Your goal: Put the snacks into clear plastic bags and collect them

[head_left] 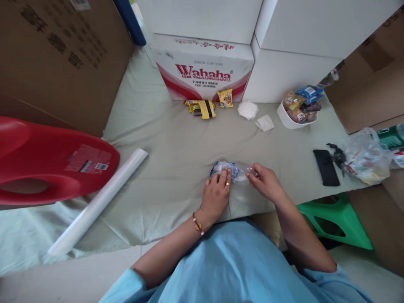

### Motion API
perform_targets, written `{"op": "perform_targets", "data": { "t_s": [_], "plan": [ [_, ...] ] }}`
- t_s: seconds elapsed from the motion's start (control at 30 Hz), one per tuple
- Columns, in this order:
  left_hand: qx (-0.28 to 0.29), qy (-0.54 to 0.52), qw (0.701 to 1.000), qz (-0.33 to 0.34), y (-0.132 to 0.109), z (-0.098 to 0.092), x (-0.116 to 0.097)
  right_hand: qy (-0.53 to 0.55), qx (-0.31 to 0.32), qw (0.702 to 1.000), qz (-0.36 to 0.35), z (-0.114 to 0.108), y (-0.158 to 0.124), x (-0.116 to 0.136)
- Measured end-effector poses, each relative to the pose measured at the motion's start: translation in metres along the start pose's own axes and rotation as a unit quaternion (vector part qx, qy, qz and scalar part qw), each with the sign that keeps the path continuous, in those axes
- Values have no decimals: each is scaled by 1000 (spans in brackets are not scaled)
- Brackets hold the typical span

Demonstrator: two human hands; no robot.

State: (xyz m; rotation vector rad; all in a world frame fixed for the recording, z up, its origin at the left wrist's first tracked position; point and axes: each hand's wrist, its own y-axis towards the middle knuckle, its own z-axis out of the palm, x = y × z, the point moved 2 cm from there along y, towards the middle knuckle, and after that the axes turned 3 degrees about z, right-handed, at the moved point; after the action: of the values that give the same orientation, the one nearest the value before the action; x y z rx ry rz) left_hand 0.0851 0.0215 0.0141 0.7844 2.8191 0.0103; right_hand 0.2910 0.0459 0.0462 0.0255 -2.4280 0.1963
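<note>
A pale green cloth (170,139) with soft creases covers a long work table, under even, diffuse light that leaves only faint shadows. Along its back edge stand plain white box-shaped blocks (299,29) and a red-and-white Wahaha water carton (203,75), while a tall brown cardboard box (59,63) printed with dark characters rises at the left and more brown cardboard (378,84) closes off the right. Below the table's near edge, light floor tiles (78,273) show at the lower left, and a green plastic stool (355,227) sits at the lower right.
</note>
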Motion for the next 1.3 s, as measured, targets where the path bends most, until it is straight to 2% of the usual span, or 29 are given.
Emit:
{"op": "perform_targets", "data": {
  "t_s": [0.07,0.13,0.23,0.33,0.4,0.5,0.67,0.8,0.93,1.0,1.07,1.13,1.2,1.3],
  "plan": [
    [-4,4,1000,8,1,-2,-1,-7,-2,1000,2,-3,12,22],
    [-11,-4,1000,20,3,-2,-2,-58,-9,998,-26,3,28,48],
    [-16,-40,999,29,5,0,-4,-159,39,985,-46,25,55,78],
    [-32,-88,995,36,-2,2,0,-233,90,967,-42,44,71,94],
    [-67,-145,986,51,-12,-1,9,-260,101,959,-54,52,70,98],
    [-146,-226,962,43,-30,-10,32,-294,82,947,-105,58,53,100],
    [-249,-269,928,-71,-46,-24,77,-326,56,929,-163,65,24,93],
    [-273,-287,909,-126,-42,-31,89,-320,57,934,-149,65,21,81],
    [-261,-341,891,-148,-35,-37,86,-234,13,963,-136,46,23,69],
    [-229,-389,877,-165,-30,-36,81,-130,-16,985,-114,30,24,58],
    [-183,-451,855,-180,-21,-33,74,25,-25,997,-66,16,25,45],
    [-139,-522,822,-182,-10,-26,65,194,5,981,-11,9,25,32],
    [-90,-582,790,-168,3,-18,55,319,56,946,31,10,23,23],
    [-17,-610,779,-142,21,-5,39,382,83,918,67,18,14,15]
  ]
}}
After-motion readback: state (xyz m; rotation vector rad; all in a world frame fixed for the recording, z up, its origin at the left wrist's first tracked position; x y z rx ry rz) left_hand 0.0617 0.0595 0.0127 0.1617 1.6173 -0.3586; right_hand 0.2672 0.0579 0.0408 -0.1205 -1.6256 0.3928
